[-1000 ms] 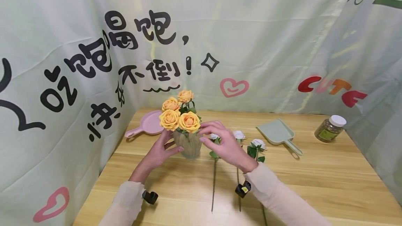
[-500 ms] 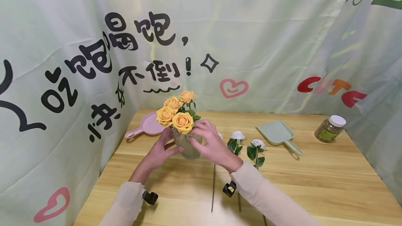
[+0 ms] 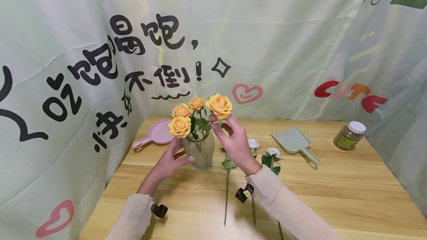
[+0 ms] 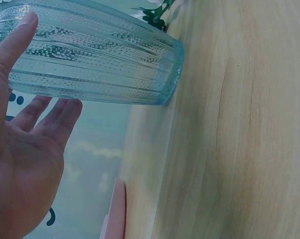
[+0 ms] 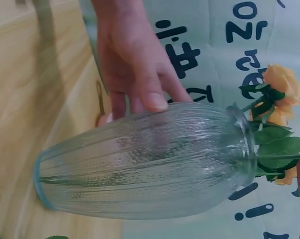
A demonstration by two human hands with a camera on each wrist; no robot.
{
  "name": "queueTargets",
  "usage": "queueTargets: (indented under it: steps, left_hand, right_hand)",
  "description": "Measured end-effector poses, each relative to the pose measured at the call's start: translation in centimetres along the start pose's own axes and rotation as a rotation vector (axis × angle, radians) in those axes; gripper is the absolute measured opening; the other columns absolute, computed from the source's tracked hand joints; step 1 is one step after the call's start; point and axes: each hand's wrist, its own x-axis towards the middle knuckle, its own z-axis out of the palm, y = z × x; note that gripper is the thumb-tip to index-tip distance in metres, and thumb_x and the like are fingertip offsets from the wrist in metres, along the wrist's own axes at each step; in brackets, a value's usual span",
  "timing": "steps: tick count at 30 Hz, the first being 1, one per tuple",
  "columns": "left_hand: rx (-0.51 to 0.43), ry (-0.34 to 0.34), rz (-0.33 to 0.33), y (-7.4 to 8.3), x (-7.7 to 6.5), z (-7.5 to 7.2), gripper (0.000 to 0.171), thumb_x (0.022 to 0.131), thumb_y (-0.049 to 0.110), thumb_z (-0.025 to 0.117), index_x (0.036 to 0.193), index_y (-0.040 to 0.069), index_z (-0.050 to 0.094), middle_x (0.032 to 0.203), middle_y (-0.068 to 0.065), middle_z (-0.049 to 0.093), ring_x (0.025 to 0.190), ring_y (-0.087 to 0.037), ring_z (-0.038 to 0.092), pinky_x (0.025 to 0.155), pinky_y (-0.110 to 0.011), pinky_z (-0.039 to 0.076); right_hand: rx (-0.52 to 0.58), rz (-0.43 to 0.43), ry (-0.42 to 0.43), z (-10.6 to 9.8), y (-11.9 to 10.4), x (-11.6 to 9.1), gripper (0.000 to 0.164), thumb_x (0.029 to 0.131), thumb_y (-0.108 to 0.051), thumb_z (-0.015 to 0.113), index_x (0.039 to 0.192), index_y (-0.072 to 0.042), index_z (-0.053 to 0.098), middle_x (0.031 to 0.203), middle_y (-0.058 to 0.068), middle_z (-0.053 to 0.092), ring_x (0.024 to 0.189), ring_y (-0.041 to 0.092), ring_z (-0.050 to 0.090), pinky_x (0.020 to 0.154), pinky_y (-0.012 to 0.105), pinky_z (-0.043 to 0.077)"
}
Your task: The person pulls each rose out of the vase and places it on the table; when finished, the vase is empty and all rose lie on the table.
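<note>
A ribbed clear glass vase stands upright on the table with several yellow roses in its mouth. My left hand holds its left side, thumb in front and fingers behind, as the left wrist view also shows. One yellow rose leans out to the right, higher than before, and my right hand pinches it just under the bloom. In the right wrist view its green stem runs out over the vase rim toward a fingertip at the frame's edge.
White roses with long stems lie on the table right of the vase, partly under my right forearm. Behind stand a pink pan-shaped dish, a grey-green dustpan and a white-lidded jar. A printed curtain hangs along the back.
My right hand first closes in on the front rose, which shifts left, then carries it up and to the right, uncovering the vase mouth. My left hand stays on the vase.
</note>
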Motion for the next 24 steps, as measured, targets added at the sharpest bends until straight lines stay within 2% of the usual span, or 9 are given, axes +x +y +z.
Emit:
queueTargets:
  steps: [4, 7, 14, 15, 18, 24]
  left_hand:
    - [0.004, 0.000, -0.006, 0.0, -0.1, 0.0, 0.103, 0.098, 0.014, 0.083, 0.175, 0.022, 0.015, 0.180, -0.016, 0.025, 0.160, -0.048, 0.035, 0.129, -0.067, 0.037]
    - [0.004, -0.001, -0.006, 0.1, 0.0, 0.0, 0.103, 0.098, 0.015, 0.083, 0.175, 0.023, 0.015, 0.180, -0.014, 0.024, 0.161, -0.046, 0.034, 0.129, -0.066, 0.037]
    - [0.006, -0.004, 0.001, 0.1, 0.0, -0.1, 0.102, 0.098, 0.015, 0.083, 0.175, 0.023, 0.015, 0.180, -0.014, 0.025, 0.161, -0.046, 0.034, 0.128, -0.067, 0.038]
    - [0.005, -0.004, 0.000, 0.1, -0.1, -0.1, 0.102, 0.098, 0.015, 0.083, 0.175, 0.023, 0.016, 0.180, -0.014, 0.025, 0.161, -0.046, 0.035, 0.128, -0.067, 0.038]
    - [0.003, -0.004, 0.002, 0.1, -0.1, -0.1, 0.102, 0.099, 0.015, 0.083, 0.175, 0.023, 0.016, 0.180, -0.014, 0.025, 0.161, -0.046, 0.034, 0.128, -0.067, 0.038]
    - [0.012, -0.005, 0.001, 0.2, 0.0, -0.1, 0.102, 0.099, 0.015, 0.083, 0.175, 0.023, 0.015, 0.180, -0.013, 0.024, 0.162, -0.046, 0.034, 0.128, -0.067, 0.038]
  right_hand:
    - [0.062, 0.019, 0.083, -0.2, -0.4, 0.2, 0.032, 0.104, 0.009, 0.065, 0.135, 0.007, 0.062, 0.130, 0.026, 0.065, 0.119, 0.008, 0.067, 0.104, 0.029, 0.063]
    - [0.103, 0.015, 0.150, -0.5, -0.7, 0.6, 0.037, 0.103, 0.011, 0.064, 0.139, 0.010, 0.057, 0.130, 0.027, 0.064, 0.114, 0.008, 0.068, 0.101, 0.028, 0.064]
    - [0.157, -0.026, 0.277, -2.5, -2.1, 2.4, 0.027, 0.101, 0.012, 0.065, 0.127, 0.015, 0.059, 0.127, -0.004, 0.069, 0.107, 0.012, 0.072, 0.099, 0.033, 0.066]
    - [0.161, -0.038, 0.289, -2.9, -2.2, 2.6, 0.027, 0.101, 0.012, 0.065, 0.127, 0.015, 0.059, 0.126, -0.005, 0.070, 0.107, 0.012, 0.072, 0.099, 0.034, 0.066]
    - [0.183, -0.075, 0.333, -4.3, -2.9, 3.2, 0.027, 0.100, 0.014, 0.066, 0.126, 0.013, 0.062, 0.125, -0.002, 0.072, 0.105, 0.014, 0.073, 0.096, 0.034, 0.067]
    - [0.269, -0.125, 0.422, -7.8, -4.4, 3.9, 0.031, 0.098, 0.016, 0.066, 0.125, 0.000, 0.070, 0.122, 0.008, 0.072, 0.104, 0.019, 0.075, 0.094, 0.032, 0.067]
